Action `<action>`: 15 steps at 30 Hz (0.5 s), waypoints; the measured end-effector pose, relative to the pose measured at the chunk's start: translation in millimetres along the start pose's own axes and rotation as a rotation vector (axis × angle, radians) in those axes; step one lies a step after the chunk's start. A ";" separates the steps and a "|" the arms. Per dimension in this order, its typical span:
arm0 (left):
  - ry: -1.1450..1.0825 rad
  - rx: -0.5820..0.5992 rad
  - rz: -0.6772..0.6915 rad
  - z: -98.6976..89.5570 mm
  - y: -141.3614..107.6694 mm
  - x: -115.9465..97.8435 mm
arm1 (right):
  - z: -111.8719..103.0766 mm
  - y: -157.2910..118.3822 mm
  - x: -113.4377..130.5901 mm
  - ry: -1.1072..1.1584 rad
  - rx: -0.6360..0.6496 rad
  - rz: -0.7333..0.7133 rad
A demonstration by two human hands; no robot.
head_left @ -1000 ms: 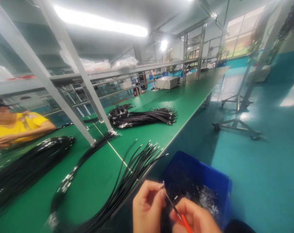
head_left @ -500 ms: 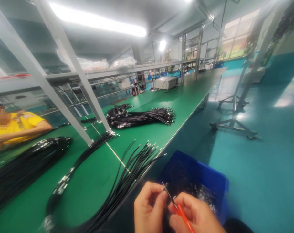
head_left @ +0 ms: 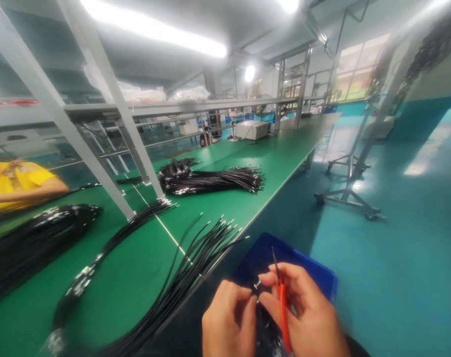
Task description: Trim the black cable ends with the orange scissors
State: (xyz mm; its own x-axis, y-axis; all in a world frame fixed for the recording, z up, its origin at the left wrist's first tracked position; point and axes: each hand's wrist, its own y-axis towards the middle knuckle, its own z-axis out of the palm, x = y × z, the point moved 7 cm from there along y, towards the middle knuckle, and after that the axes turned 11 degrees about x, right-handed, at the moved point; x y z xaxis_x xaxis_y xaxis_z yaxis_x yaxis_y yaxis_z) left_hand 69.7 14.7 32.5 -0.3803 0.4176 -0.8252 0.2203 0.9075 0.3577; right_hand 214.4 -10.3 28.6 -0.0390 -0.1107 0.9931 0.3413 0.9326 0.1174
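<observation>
My right hand is closed around orange-handled scissors, whose slim dark blades point up and away from me. Between the two hands, by the right fingertips, is a small silvery metal piece. My left hand is closed in a pinch close beside it; what its fingertips hold is hidden. Left of my hands, a bundle of black cables with silvery tips curves along the green table, its loose ends fanning out at the table's edge.
A blue bin stands below the table edge, partly behind my hands. More black cable bundles lie farther along the table. Metal shelf posts rise from it. A person in a yellow shirt sits across on the left. A wheeled rack stands on the right.
The scissors have swung from slanting across toward my left fingers to nearly upright in my right hand. The small metal piece now shows between my hands. The whole view has shifted slightly.
</observation>
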 end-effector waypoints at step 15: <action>0.249 -0.058 0.076 2.9 -1.3 -4.4 | 21.0 -19.1 33.2 -0.482 0.217 -0.484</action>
State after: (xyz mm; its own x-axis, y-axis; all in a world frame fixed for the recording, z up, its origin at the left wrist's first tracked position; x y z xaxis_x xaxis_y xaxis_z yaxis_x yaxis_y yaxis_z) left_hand 73.6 11.6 34.4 -0.5758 0.4767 -0.6642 0.2075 0.8710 0.4452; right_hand 186.9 -24.6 59.4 -0.5667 -0.4122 0.7134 -0.0121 0.8699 0.4931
